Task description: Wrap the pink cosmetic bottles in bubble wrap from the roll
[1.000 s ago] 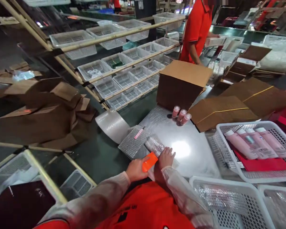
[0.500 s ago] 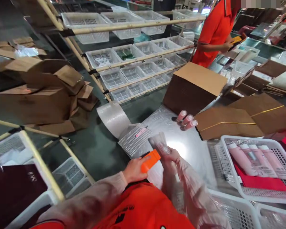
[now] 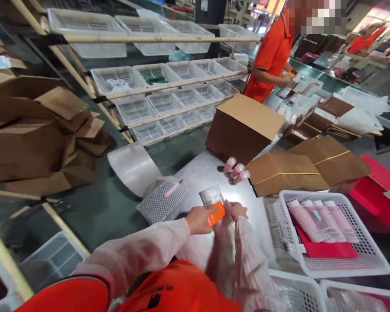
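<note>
My left hand (image 3: 199,219) is closed around an orange boxy object (image 3: 217,213), whose kind I cannot make out. It is pressed against a bubble-wrapped bundle (image 3: 210,196) standing over the metal table. My right hand (image 3: 235,210) grips the side of that bundle with fingers bent; what is inside the wrap is hidden. To the left, a pink slim item (image 3: 172,190) lies on a sheet of bubble wrap (image 3: 160,203) coming off a roll (image 3: 134,169). Beyond my hands, three pink tubes (image 3: 237,170) stand on the metal table (image 3: 191,173).
On the right are a white basket (image 3: 373,264) with pink tubes and folded brown cardboard (image 3: 286,173). A brown carton stack (image 3: 243,130) stands at the table's back. Shelves of white baskets (image 3: 117,80) rise behind, cartons (image 3: 35,134) lie left, and a co-worker (image 3: 269,56) stands beyond.
The orange object has moved from beside the bundle to against it, and my hands have come closer together. The bundle now stands more upright. The view has turned to the right.
</note>
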Action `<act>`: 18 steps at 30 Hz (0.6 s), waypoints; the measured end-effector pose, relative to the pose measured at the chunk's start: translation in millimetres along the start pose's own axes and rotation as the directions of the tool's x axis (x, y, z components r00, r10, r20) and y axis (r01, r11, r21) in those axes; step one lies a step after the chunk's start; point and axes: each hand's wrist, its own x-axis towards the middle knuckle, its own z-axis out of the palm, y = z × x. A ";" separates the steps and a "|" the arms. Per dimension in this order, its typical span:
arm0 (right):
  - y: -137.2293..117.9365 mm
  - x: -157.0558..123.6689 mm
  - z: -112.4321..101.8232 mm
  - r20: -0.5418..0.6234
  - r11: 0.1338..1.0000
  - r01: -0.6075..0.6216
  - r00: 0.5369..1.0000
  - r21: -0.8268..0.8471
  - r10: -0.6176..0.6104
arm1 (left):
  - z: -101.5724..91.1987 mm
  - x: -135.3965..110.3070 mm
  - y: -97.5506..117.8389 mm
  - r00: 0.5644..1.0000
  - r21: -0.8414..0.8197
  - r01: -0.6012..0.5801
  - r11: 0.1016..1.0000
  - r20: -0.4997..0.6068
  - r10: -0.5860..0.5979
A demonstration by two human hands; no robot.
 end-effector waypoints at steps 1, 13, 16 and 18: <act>-0.6 5.3 4.3 -0.002 1.000 -0.003 1.000 0.008 0.003 | 3.0 -0.8 -0.5 1.000 -0.003 0.009 1.000 0.007 -0.009; 16.6 8.7 51.1 -0.142 0.986 0.153 0.977 -0.065 -0.161 | 14.8 -50.8 -42.3 0.988 -0.003 0.125 0.992 0.096 -0.124; 14.4 10.4 49.5 -0.120 0.986 0.126 0.983 -0.105 -0.138 | 17.2 -49.7 -47.1 0.982 0.009 0.147 0.989 0.120 -0.147; 9.4 7.2 47.0 -0.130 0.981 0.108 0.983 -0.163 -0.130 | 18.6 -39.0 -43.6 0.981 -0.006 0.150 0.989 0.124 -0.148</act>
